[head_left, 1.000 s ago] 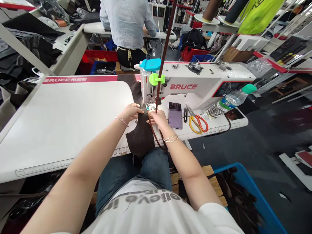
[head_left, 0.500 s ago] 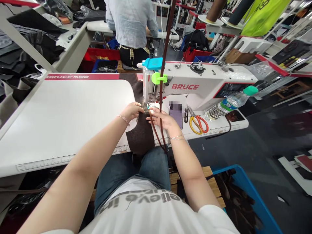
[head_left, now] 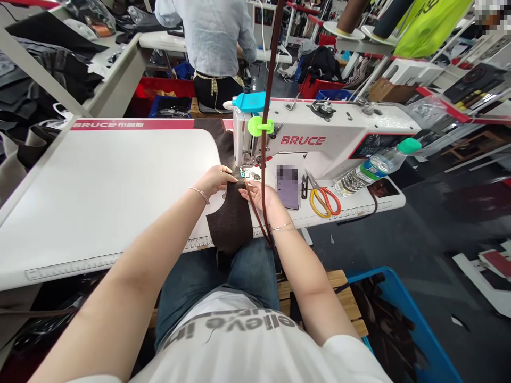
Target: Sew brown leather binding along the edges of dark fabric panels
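Note:
Dark brown fabric [head_left: 230,223] lies under the needle area of a white sewing machine [head_left: 335,125] and hangs over the table's front edge. My left hand [head_left: 217,180] is closed on the fabric's left side, its fingertips just left of the presser foot [head_left: 242,173]. My right hand [head_left: 263,196] reaches in from the right, fingers stretched out at the fabric's right edge. A narrow reddish-brown strip [head_left: 257,215] runs from the presser foot past these fingers, loops at the table edge and rises in front of the machine. My right thumb is not clearly visible.
Right of my hands lie a phone [head_left: 287,194], a small black tool [head_left: 304,187], scissors [head_left: 325,202] and a water bottle [head_left: 371,170]. A blue bin [head_left: 435,340] with dark scraps stands low at right. Another person [head_left: 215,40] sits beyond the machine.
My right hand has drawn slightly left and down from the presser foot, its fingers closer together. My left hand has barely moved. The other person's left arm has swung outward.

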A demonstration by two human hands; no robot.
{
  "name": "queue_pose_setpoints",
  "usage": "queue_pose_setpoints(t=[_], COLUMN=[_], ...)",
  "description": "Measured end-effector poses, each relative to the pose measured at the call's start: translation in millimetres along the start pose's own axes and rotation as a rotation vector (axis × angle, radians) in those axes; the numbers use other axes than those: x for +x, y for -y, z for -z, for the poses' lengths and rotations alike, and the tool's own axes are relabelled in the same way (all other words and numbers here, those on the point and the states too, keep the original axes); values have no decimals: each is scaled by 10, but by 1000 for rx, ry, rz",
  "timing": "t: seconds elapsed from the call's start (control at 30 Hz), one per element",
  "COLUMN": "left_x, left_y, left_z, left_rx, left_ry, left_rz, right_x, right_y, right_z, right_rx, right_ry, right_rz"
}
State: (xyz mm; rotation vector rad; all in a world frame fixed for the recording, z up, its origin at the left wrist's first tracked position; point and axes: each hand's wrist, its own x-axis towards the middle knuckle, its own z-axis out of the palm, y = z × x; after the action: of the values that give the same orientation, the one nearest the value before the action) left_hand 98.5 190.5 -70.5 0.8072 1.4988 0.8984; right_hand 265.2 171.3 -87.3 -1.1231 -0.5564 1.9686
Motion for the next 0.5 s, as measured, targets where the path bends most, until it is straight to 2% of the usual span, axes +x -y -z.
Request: queue_pose_setpoints(t=[0.17, 0.5], left_x=[-13, 27], left_y=[-12, -1], left_z=[-17, -43], left_rx=[-17, 14], left_ry=[4, -48], left_rz=[23, 7], right_x=[63, 184], right_y=[-51, -94], right_z=[-89, -188], right_rx=[-226, -511], right_ry=[-64, -184], right_rz=[138, 260])
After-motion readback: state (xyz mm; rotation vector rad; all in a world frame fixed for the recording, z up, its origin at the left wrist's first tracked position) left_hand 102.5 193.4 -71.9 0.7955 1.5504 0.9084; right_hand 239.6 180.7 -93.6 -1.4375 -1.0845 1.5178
